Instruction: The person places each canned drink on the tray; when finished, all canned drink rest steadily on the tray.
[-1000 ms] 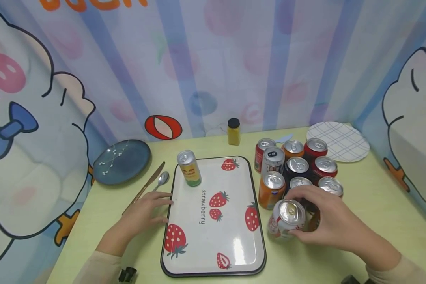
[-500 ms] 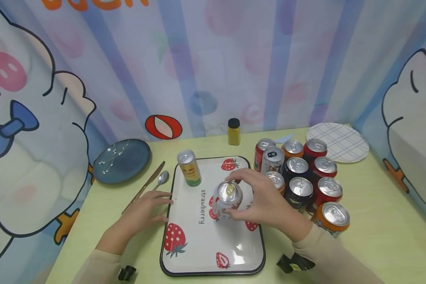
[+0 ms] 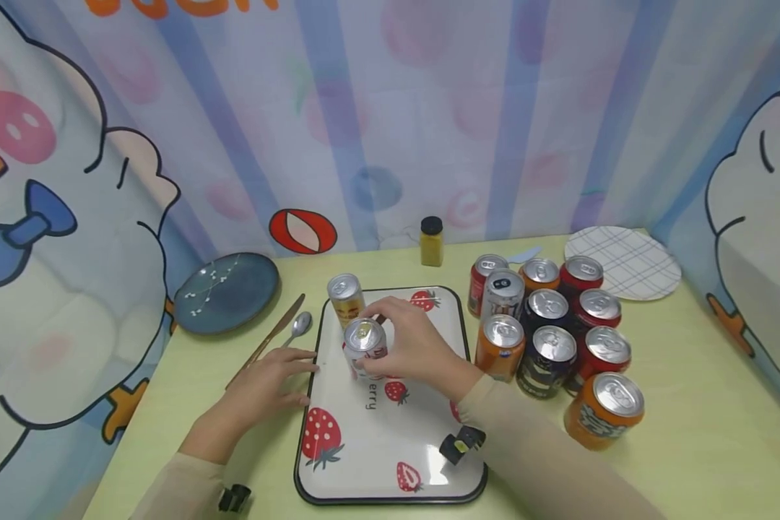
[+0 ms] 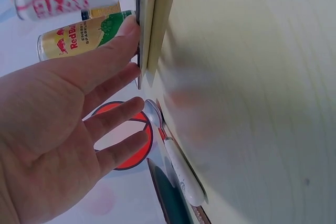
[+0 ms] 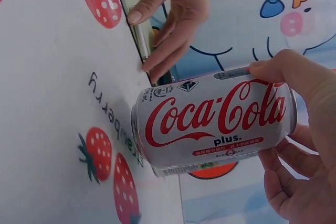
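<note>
Over the left part of the strawberry-print tray point(image 3: 370, 448), my right hand point(image 3: 416, 339) grips a white Coca-Cola Plus can point(image 5: 220, 119) between thumb and fingers near its top. The can is upright, with its base close over the tray surface. Just behind it on the tray stands a gold and green Red Bull can point(image 3: 346, 300), partly covered by the Coca-Cola can in the head view. My left hand point(image 3: 263, 386) rests at the tray's left edge, its fingers extended, the fingertips right at the rim; it holds nothing.
Several soda cans point(image 3: 552, 354) stand grouped right of the tray, an orange one point(image 3: 604, 412) nearest. A spoon point(image 3: 299, 326), a knife point(image 3: 276, 328) and a dark blue plate point(image 3: 227, 292) lie left. A yellow bottle point(image 3: 432, 245) and a checked plate point(image 3: 624, 260) are at the back.
My right hand has carried the Coca-Cola can left from beside the can group, across the tray, to just in front of the Red Bull can. The left hand has stayed at the tray edge.
</note>
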Available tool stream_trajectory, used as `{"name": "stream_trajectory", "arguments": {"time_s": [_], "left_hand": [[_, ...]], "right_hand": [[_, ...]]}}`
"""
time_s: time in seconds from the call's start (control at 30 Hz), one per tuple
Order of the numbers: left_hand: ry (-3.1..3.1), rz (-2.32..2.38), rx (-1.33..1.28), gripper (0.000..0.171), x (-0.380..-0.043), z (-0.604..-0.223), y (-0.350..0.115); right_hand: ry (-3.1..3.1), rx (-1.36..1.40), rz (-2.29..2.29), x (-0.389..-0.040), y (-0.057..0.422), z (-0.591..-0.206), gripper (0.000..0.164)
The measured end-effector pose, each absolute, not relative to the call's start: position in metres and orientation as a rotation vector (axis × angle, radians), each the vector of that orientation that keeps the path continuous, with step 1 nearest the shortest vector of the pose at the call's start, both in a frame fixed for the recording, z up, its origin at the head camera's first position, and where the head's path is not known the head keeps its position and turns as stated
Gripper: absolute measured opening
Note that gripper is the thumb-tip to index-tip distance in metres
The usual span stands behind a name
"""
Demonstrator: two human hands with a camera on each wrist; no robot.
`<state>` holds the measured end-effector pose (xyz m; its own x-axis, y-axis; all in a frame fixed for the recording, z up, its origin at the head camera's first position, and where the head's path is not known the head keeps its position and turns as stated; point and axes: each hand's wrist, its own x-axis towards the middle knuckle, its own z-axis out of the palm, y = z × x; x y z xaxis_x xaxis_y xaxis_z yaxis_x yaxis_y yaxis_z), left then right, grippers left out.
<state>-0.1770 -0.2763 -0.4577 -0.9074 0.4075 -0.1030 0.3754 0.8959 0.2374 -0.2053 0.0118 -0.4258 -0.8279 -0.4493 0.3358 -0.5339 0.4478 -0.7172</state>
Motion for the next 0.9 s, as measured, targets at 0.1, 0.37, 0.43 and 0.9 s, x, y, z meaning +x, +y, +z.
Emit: {"name": "stream_trajectory", "arguments": {"time_s": [0.1,0.37,0.43,0.9], "left_hand": [[2.914,0.297,0.603,0.053,-0.177,-0.456,-0.275],[2.905,0.296,0.590,0.053,-0.176,-0.453,-0.273],[2.909,0.297,0.583,0.053,-0.177,-0.453,-0.272],[2.936,0.278,0.612,0.052,-0.175,-0.454,-0.272]], "right_hand": [[-2.626,0.876,1.312,-0.209,-0.001,-0.430,0.059],[-2.660,0.826,1.361,-0.215,-0.015,-0.436,0.057],[-2.669,0.823,1.366,-0.216,-0.015,-0.435,0.058],[-2.689,0.840,0.956,-0.170,0.061,-0.408,0.045]]}}
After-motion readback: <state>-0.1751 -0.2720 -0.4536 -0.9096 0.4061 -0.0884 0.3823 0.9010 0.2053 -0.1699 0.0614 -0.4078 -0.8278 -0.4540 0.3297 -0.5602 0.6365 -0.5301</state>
